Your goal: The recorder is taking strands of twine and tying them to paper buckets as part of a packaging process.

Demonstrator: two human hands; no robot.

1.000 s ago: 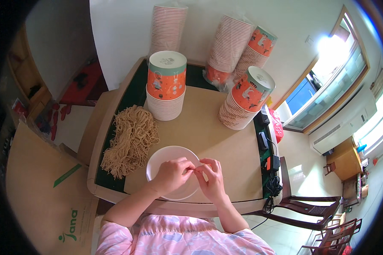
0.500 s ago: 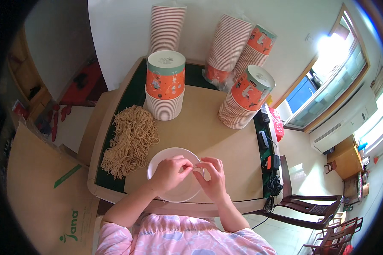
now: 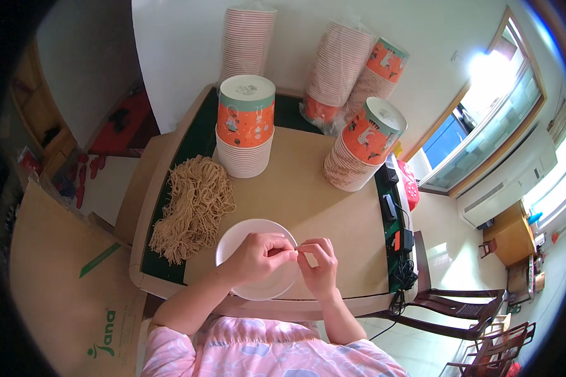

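On the brown-topped desk [image 3: 308,201] by the white wall [image 3: 176,56], cup stacks [image 3: 245,125] are set behind a white bowl [image 3: 275,283] and heaped tan strands [image 3: 194,210]. Near its right rim, left hand [image 3: 256,259] and right hand [image 3: 319,265] fingers are pinched closed; anything gripped cannot be discerned.

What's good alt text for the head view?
Person's left hand over a white bowl, right hand by its rim, both pinching close together. Beige strings lie to the left; stacks of upturned orange-and-green cups stand behind.
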